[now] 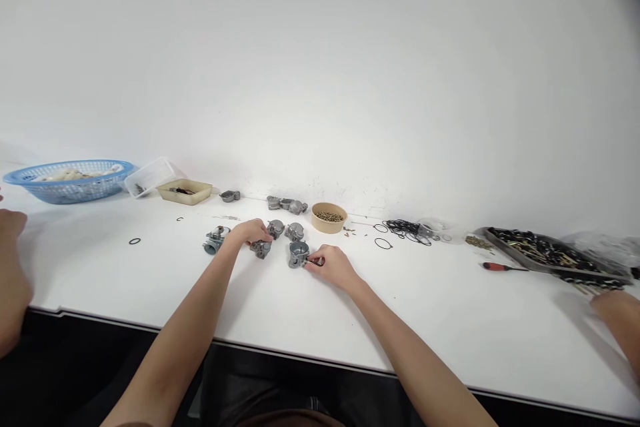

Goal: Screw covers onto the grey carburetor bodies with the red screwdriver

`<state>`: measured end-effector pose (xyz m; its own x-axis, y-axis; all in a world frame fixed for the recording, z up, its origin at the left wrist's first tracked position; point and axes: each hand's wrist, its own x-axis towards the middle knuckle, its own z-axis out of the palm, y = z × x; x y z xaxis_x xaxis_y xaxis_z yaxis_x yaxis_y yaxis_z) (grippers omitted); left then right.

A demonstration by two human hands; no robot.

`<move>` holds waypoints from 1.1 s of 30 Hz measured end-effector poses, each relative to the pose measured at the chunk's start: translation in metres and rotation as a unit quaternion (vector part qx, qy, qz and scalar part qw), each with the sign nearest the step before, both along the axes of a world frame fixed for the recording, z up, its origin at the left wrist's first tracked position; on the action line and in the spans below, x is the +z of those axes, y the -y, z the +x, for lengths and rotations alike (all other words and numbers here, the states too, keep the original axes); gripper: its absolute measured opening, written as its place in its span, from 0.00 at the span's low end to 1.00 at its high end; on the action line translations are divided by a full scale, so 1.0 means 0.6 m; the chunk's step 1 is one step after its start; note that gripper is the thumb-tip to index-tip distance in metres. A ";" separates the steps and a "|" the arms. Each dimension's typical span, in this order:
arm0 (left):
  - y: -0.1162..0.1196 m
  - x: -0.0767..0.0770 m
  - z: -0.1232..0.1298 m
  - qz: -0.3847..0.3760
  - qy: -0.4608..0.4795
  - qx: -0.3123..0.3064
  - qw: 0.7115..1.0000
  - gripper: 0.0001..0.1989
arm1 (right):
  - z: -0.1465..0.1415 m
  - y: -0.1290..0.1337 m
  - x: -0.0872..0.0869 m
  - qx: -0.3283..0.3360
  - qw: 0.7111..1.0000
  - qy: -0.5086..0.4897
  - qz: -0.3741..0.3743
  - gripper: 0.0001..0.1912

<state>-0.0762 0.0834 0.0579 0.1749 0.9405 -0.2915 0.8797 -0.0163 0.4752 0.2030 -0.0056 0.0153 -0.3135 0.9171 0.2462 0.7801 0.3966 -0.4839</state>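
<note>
Against a white wall (320, 67) with dark scuffs low down, a white desk (320, 320) held a grey, cup-shaped metal casting (299, 255); beside it, the right hand (334, 267) pinched a thin black piece (317, 263). The left hand's (251, 231) fingers met a knobbly grey metal part (261, 250), their grip unclear.

"What stands at the far side?"

"A plain white wall (320, 67), reaching from left to right, with small dark scuffs (325, 190) low down near the middle."

"And the furniture?"

"A long white table (425, 320) meets that wall. Its near edge (300, 355) runs left to right, and the space below (65, 370) is mostly black."

"How's the light?"

"Brightest around the wall's middle, dimming to grey toward the left and right."
</note>
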 end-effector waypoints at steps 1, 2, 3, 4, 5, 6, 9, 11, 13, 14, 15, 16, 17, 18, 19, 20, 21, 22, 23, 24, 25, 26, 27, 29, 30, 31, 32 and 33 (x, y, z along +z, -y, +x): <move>0.002 0.001 0.001 0.004 -0.006 0.002 1.000 0.17 | 0.000 0.000 -0.002 0.002 1.000 0.004 0.004 0.09; 0.003 0.003 0.003 0.008 -0.013 0.005 1.000 0.17 | 0.000 -0.001 -0.004 0.003 1.000 0.007 0.006 0.09; 0.005 0.004 0.004 0.012 -0.019 0.008 1.000 0.16 | 0.001 -0.001 -0.006 0.004 1.000 0.011 0.008 0.09; 0.006 0.004 0.005 0.016 -0.025 0.012 0.999 0.16 | 0.001 -0.002 -0.008 0.004 1.000 0.013 0.009 0.10; 0.007 0.004 0.007 0.020 -0.032 0.016 0.999 0.15 | 0.002 -0.004 -0.009 0.003 1.000 0.015 0.008 0.10; 0.007 0.004 0.008 0.025 -0.038 0.020 0.999 0.15 | 0.002 -0.005 -0.010 0.003 1.000 0.018 0.007 0.10; 0.008 0.002 0.012 0.043 -0.053 0.035 0.997 0.14 | 0.002 -0.007 -0.009 0.007 1.000 0.023 0.004 0.08; 0.009 0.000 0.016 0.056 -0.060 0.043 0.996 0.13 | 0.003 -0.007 -0.007 0.010 1.000 0.018 -0.003 0.08; 0.012 -0.001 0.020 0.075 -0.067 0.056 0.993 0.14 | 0.006 -0.005 -0.004 0.012 1.000 0.005 -0.015 0.09; 0.014 -0.001 0.023 0.089 -0.070 0.065 0.991 0.14 | 0.009 -0.004 -0.002 0.015 1.000 -0.003 -0.023 0.10; 0.017 0.000 0.027 0.105 -0.074 0.076 0.989 0.14 | 0.012 -0.004 -0.001 0.018 0.999 -0.009 -0.030 0.12; 0.021 0.001 0.032 0.121 -0.077 0.088 0.986 0.14 | 0.016 -0.003 0.001 0.022 0.999 -0.014 -0.037 0.13; 0.026 0.003 0.037 0.138 -0.078 0.099 0.982 0.14 | 0.020 -0.003 0.002 0.025 0.999 -0.017 -0.042 0.13; 0.031 0.005 0.044 0.154 -0.078 0.107 0.979 0.13 | 0.024 -0.003 0.004 0.026 0.998 -0.019 -0.046 0.14; 0.036 0.007 0.051 0.172 -0.075 0.112 0.976 0.13 | 0.028 -0.003 0.005 0.024 0.998 -0.020 -0.048 0.14; 0.042 0.009 0.058 0.189 -0.072 0.115 0.973 0.13 | 0.032 -0.004 0.007 0.020 0.998 -0.021 -0.047 0.14; 0.047 0.011 0.065 0.206 -0.068 0.117 0.969 0.13 | 0.035 -0.005 0.008 0.015 0.999 -0.023 -0.044 0.14; 0.053 0.013 0.072 0.221 -0.066 0.117 0.966 0.13 | 0.038 -0.005 0.008 0.010 0.999 -0.027 -0.042 0.14; 0.057 0.014 0.078 0.232 -0.065 0.117 0.964 0.13 | 0.040 -0.006 0.009 0.006 0.999 -0.032 -0.040 0.14; 0.061 0.015 0.083 0.238 -0.065 0.116 0.962 0.12 | 0.042 -0.007 0.009 0.003 0.999 -0.037 -0.040 0.14; 0.063 0.015 0.086 0.239 -0.066 0.113 0.962 0.12 | 0.043 -0.008 0.009 0.001 0.998 -0.041 -0.041 0.14; 0.065 0.015 0.087 0.235 -0.068 0.108 0.964 0.11 | 0.044 -0.009 0.008 0.001 0.998 -0.042 -0.044 0.14; 0.065 0.015 0.086 0.226 -0.072 0.102 0.966 0.11 | 0.045 -0.009 0.008 0.004 0.998 -0.041 -0.047 0.14; 0.062 0.013 0.082 0.199 -0.082 0.086 0.973 0.11 | 0.047 -0.010 0.006 0.012 0.998 -0.034 -0.051 0.14; 0.060 0.012 0.078 0.185 -0.088 0.077 0.976 0.13 | 0.048 -0.010 0.006 0.017 0.998 -0.030 -0.052 0.14; 0.058 0.011 0.075 0.171 -0.094 0.068 0.978 0.14 | 0.048 -0.011 0.006 0.022 0.998 -0.027 -0.054 0.14; 0.055 0.009 0.071 0.159 -0.099 0.060 0.980 0.16 | 0.050 -0.011 0.006 0.026 0.998 -0.024 -0.057 0.15; 0.053 0.008 0.068 0.150 -0.103 0.052 0.982 0.17 | 0.051 -0.011 0.007 0.029 0.998 -0.022 -0.060 0.15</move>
<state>-0.0352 0.0518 0.0627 0.0387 0.9991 -0.0182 0.9611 -0.0322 0.2743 0.2334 0.0008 0.0194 -0.3590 0.9211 0.1508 0.7339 0.3784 -0.5641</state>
